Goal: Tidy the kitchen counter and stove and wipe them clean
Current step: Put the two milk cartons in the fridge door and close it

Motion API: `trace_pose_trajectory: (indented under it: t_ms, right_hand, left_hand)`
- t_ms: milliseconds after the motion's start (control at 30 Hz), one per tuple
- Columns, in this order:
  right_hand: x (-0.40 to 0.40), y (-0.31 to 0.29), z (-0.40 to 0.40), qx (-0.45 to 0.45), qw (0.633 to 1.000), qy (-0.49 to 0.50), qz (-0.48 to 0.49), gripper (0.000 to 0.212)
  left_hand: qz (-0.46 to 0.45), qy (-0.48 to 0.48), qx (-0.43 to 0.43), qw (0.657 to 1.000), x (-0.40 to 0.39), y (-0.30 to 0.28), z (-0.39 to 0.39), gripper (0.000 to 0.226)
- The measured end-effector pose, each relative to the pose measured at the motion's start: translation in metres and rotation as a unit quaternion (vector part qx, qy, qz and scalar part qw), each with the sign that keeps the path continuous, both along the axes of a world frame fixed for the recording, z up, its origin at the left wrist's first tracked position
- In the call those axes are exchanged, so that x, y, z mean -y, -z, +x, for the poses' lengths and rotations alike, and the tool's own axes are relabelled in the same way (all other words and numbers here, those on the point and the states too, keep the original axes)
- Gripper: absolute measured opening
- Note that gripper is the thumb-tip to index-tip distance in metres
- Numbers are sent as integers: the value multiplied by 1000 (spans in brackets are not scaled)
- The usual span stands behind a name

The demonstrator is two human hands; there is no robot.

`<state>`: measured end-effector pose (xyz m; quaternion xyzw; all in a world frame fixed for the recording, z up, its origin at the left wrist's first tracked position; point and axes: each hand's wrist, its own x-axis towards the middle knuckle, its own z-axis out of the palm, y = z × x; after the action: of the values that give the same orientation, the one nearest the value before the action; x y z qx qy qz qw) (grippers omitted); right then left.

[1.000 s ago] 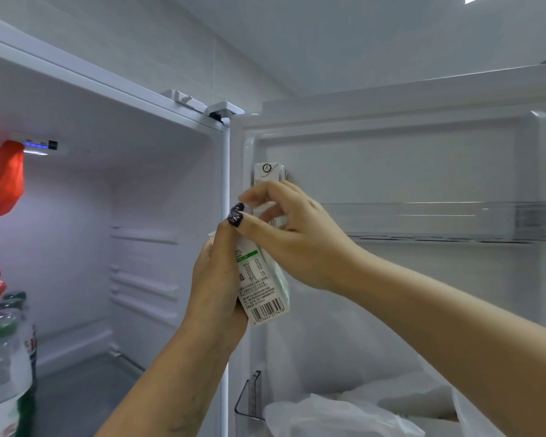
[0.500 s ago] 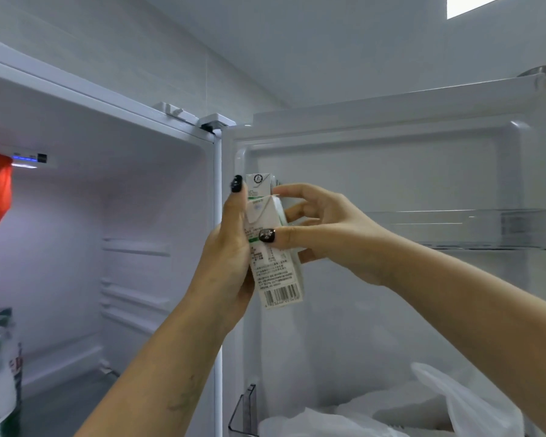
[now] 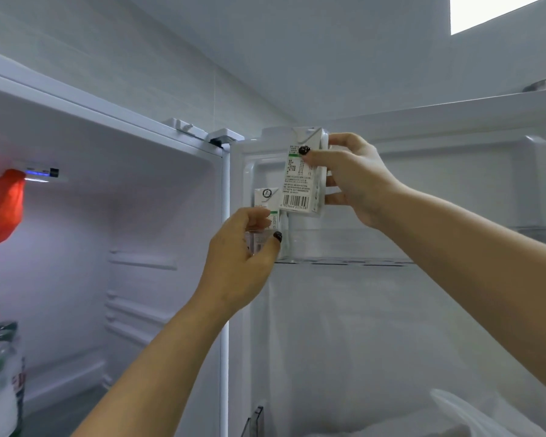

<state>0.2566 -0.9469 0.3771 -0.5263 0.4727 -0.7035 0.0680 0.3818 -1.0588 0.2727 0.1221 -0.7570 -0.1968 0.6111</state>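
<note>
At the top of the open fridge door [image 3: 423, 326], both hands are busy with two small white drink cartons. The right hand [image 3: 356, 178] holds the upper carton [image 3: 303, 175] upright above the clear top door shelf [image 3: 375, 246], thumb across its printed front and the other fingers [image 3: 336, 200] curled round its far side, so the fingers are clamped on it; a barcode shows near its lower edge. The left hand [image 3: 243, 253] grips the lower carton [image 3: 265, 205], which stands at the shelf's hinge-side end, its bottom part behind the clear shelf front; the thumb presses on the front and the fingers wrap the carton's left side. The two cartons are just beside one another, the upper one's bottom corner close to the lower one's top; whether they touch I cannot tell. Left of the door, inside the lit fridge compartment [image 3: 123, 247], a red plastic bag [image 3: 0, 209] hangs at the left edge, with green-capped bottles [image 3: 0, 373] below it. White plastic bags [image 3: 473, 417] lie in a lower door shelf at the bottom right
</note>
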Motion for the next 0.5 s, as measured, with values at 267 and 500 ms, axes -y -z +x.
trace_pose_trajectory:
  t_ms: [267,500]
  right_hand:
    - [24,5,-17,-23,989,55,132,35]
    - [29,5,-21,-57,978,36,199,19]
  left_hand:
    - [-119,-81,78,987,5,12,2,52]
    - [-176,-142,108,968,7,13,-4,57]
